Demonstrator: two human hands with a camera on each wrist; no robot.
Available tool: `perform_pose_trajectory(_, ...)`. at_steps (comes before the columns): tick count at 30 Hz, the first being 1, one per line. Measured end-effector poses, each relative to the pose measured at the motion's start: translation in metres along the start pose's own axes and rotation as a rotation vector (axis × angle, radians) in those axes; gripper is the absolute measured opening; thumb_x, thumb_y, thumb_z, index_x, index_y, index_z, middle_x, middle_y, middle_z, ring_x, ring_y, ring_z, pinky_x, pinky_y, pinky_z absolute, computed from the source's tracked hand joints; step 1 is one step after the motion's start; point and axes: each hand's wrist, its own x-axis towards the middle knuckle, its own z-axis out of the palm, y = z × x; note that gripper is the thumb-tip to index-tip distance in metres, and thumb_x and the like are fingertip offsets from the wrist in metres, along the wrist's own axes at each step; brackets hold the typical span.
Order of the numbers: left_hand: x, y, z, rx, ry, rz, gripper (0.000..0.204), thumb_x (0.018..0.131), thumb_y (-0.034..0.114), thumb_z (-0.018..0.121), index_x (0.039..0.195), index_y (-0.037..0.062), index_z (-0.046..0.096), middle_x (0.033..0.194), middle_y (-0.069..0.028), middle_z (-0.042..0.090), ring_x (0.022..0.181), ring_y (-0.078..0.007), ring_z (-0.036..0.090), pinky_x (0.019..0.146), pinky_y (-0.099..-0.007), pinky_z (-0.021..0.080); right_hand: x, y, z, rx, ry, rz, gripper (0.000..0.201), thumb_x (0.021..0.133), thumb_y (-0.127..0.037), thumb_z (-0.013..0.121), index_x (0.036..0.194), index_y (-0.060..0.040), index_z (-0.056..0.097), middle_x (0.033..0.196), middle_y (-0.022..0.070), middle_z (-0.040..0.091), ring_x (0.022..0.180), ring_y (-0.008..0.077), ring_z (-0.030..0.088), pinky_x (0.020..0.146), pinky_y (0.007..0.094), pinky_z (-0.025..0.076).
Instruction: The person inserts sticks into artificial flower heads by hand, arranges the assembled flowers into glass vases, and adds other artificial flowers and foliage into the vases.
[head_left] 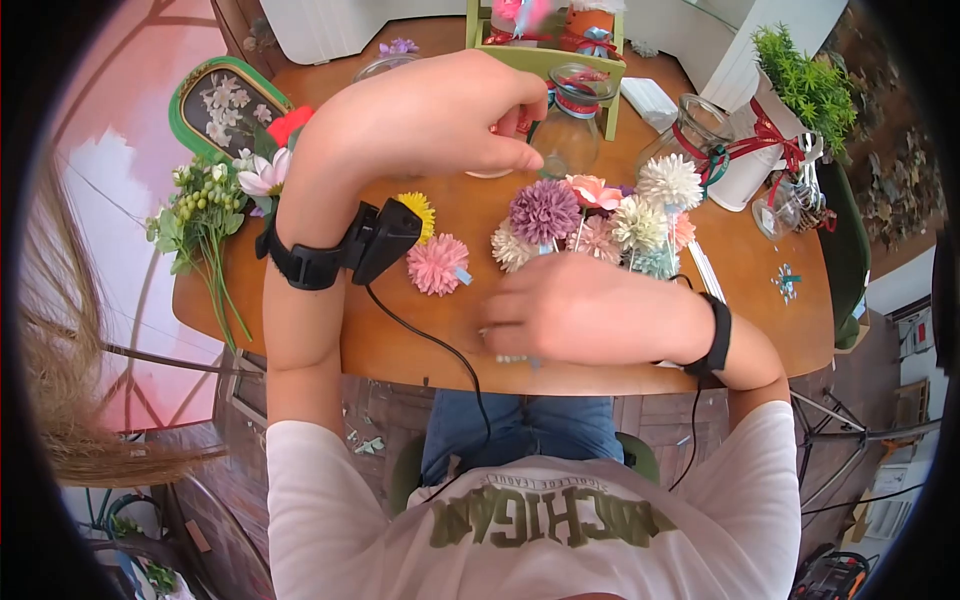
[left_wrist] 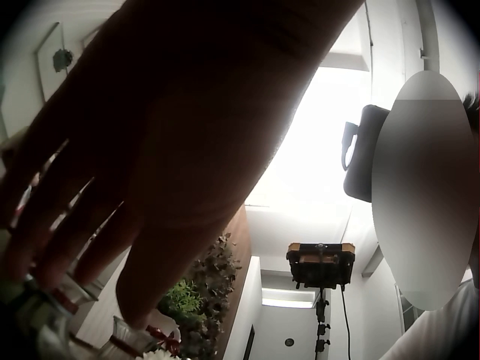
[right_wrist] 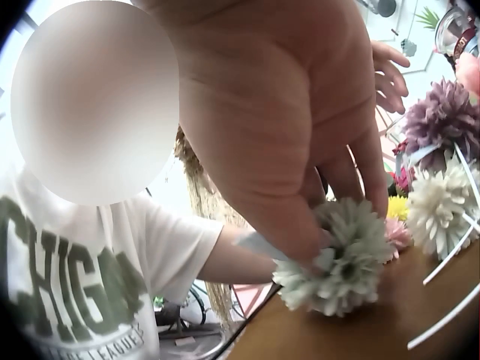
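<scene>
My left hand reaches over the far half of the table. Its fingers look relaxed in the left wrist view, and its thumb tip is right beside a glass bottle with a red ribbon at the neck. Near the table's front edge, my right hand pinches a pale green pompom flower between thumb and fingers, close over the tabletop. From the head view the hand mostly covers that flower. Beyond the right hand lie a purple pompom flower, a white one and several others.
A pink pompom flower and a yellow one lie at left. Green-stemmed flowers rest beside a green-framed picture. A ribboned glass jar, a white vase and a green wooden stand stand farther back.
</scene>
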Motion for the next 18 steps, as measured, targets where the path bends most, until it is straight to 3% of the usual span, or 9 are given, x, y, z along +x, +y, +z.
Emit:
perform_pose_trajectory(1, 0.0, 0.001, -0.003, 0.006, 0.002, 0.004, 0.041, 0.09, 0.028, 0.074, 0.116, -0.002, 0.062, 0.095, -0.0163, 0.068, 0.084, -0.0264, 0.066, 0.074, -0.0362, 0.052, -0.002, 0.003, -0.009, -0.007, 0.003, 0.002, 0.015, 0.08, -0.011, 0.065, 0.095, -0.0087, 0.066, 0.09, 0.0054, 0.061, 0.087, 0.024, 0.064, 0.073, 0.0373, 0.052)
perform_pose_trajectory(5, 0.0, 0.004, -0.008, -0.287, 0.179, 0.123, 0.037, 0.097, 0.03, 0.068, 0.12, -0.0001, 0.063, 0.101, -0.0081, 0.07, 0.089, -0.0158, 0.067, 0.079, -0.0294, 0.053, -0.016, 0.015, -0.057, 0.098, 0.54, 0.205, 0.029, 0.074, -0.001, 0.07, 0.103, -0.006, 0.069, 0.102, 0.007, 0.068, 0.094, 0.0266, 0.068, 0.076, 0.0361, 0.056)
perform_pose_trajectory(7, 0.002, 0.007, -0.006, -0.414, 0.245, 0.154, 0.037, 0.1, 0.031, 0.065, 0.123, 0.001, 0.063, 0.105, -0.0054, 0.07, 0.091, -0.0129, 0.067, 0.081, -0.0277, 0.053, -0.031, 0.017, -0.084, 0.031, 0.617, 0.334, 0.04, 0.08, 0.001, 0.069, 0.119, -0.0037, 0.067, 0.114, 0.0086, 0.07, 0.104, 0.0231, 0.068, 0.091, 0.0358, 0.055)
perform_pose_trajectory(9, 0.003, 0.011, -0.006, -0.771, 0.303, 0.11, 0.039, 0.103, 0.031, 0.061, 0.13, 0.0032, 0.061, 0.113, -0.0044, 0.067, 0.096, -0.0134, 0.067, 0.085, -0.0286, 0.055, -0.035, 0.017, -0.083, 0.17, 0.86, 0.556, 0.03, 0.089, 0.003, 0.068, 0.119, 0.0011, 0.066, 0.11, 0.0028, 0.07, 0.102, 0.0122, 0.066, 0.085, 0.0267, 0.056)
perform_pose_trajectory(11, 0.003, 0.016, -0.007, -0.812, 0.292, 0.086, 0.043, 0.104, 0.032, 0.06, 0.137, 0.0046, 0.056, 0.119, -0.0078, 0.064, 0.099, -0.0148, 0.068, 0.085, -0.0294, 0.055, -0.035, 0.016, -0.087, 0.383, 1.05, 0.617, 0.032, 0.084, -0.008, 0.078, 0.114, -0.0007, 0.07, 0.106, 0.0048, 0.071, 0.096, 0.0112, 0.066, 0.08, 0.0292, 0.055)
perform_pose_trajectory(15, 0.017, 0.013, 0.007, -0.856, 0.309, 0.195, 0.049, 0.101, 0.026, 0.065, 0.14, 0.0016, 0.049, 0.117, -0.0083, 0.065, 0.102, -0.0155, 0.067, 0.085, -0.0284, 0.055, -0.039, 0.023, -0.087, 0.416, 1.033, 0.69, 0.035, 0.083, -0.009, 0.079, 0.116, -0.0001, 0.069, 0.106, 0.0061, 0.07, 0.095, 0.0124, 0.067, 0.081, 0.0293, 0.056)
perform_pose_trajectory(18, 0.02, 0.027, 0.014, -0.93, 0.264, 0.118, 0.046, 0.098, 0.022, 0.07, 0.135, 0.0007, 0.052, 0.114, -0.0035, 0.066, 0.103, -0.0105, 0.064, 0.085, -0.0268, 0.053, -0.039, 0.028, -0.084, 0.113, 0.948, 0.638, 0.037, 0.083, -0.011, 0.08, 0.116, 0.0003, 0.068, 0.106, 0.0078, 0.069, 0.094, 0.0163, 0.068, 0.081, 0.0309, 0.057)
